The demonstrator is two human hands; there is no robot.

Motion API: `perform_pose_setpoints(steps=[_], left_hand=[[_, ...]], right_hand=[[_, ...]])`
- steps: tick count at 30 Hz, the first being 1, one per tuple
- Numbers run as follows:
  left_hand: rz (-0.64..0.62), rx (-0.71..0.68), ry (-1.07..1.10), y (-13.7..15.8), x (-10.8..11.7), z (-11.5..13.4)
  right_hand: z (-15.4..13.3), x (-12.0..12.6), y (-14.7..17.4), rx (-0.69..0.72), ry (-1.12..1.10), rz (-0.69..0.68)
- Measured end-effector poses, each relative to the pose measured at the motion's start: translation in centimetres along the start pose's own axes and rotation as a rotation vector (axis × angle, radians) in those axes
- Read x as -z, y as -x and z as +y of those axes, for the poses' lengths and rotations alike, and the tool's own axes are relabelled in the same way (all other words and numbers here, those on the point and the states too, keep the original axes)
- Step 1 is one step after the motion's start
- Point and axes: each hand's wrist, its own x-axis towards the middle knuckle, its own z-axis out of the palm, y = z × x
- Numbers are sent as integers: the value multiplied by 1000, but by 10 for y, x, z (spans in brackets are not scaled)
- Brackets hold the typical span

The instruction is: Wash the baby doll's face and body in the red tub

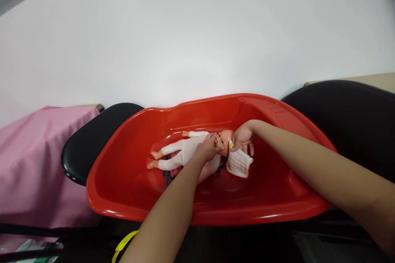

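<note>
here, doll (185,150) (face) under left fingers (212,144).

Left hand (209,150) on doll (188,150), right hand (243,137) holding cloth (239,163), red tub (129,197)

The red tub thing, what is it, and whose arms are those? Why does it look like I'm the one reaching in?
The camera sits on a person's head and looks down, so you see what they see. The two bare arms are that person's own. The red tub is a plastic baby bath resting on black seats. Inside lies a baby doll in a white suit, on its back. The left hand rests at the doll's chin and chest. The right hand is by the doll's head and pinches a small folded white cloth. To the left there is a pink cover, and behind everything a plain white wall.
</note>
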Motion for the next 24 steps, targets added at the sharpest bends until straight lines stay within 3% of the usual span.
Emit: perform_pose_setpoints(steps=[3,6,12,16,20,24], left_hand=[[7,0,5,-1,-1,-1],[22,-4,-8,-1,0,-1],[20,10,-8,2,3,3],[22,2,-15,1,2,3],[29,9,-41,1,0,5],[47,11,-76,1,-1,5]], right_hand=[[12,6,-7,-149,91,121],[18,9,-11,-173,132,250],[2,-1,-2,60,-8,44],[-9,-9,8,202,-64,27],[-4,-6,3,76,-22,22],[9,1,-5,-168,92,186]])
